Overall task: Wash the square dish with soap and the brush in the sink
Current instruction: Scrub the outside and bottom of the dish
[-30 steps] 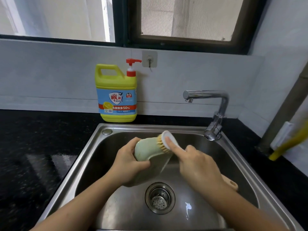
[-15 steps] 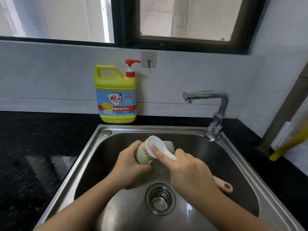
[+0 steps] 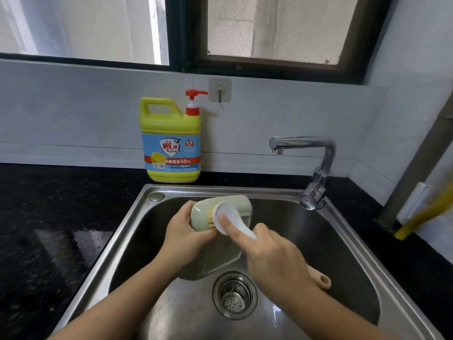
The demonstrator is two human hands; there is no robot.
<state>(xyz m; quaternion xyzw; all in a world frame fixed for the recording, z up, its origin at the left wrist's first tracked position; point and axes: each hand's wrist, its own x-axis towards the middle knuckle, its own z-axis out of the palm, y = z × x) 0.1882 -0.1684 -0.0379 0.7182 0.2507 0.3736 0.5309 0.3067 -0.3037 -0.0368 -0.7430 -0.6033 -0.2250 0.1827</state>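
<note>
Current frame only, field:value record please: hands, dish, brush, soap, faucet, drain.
left hand: grips the pale green square dish by its left edge, tilted inside the sink
right hand: grips the brush, index finger on its white head
brush: bristles against the dish's upper part
soap bottle: upright on the black countertop behind the sink
faucet: no stream visible
drain strainer: in place, uncovered

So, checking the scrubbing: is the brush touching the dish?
Touching: the head view shows the bristles of the brush pressed against the dish near its upper left corner.
</note>
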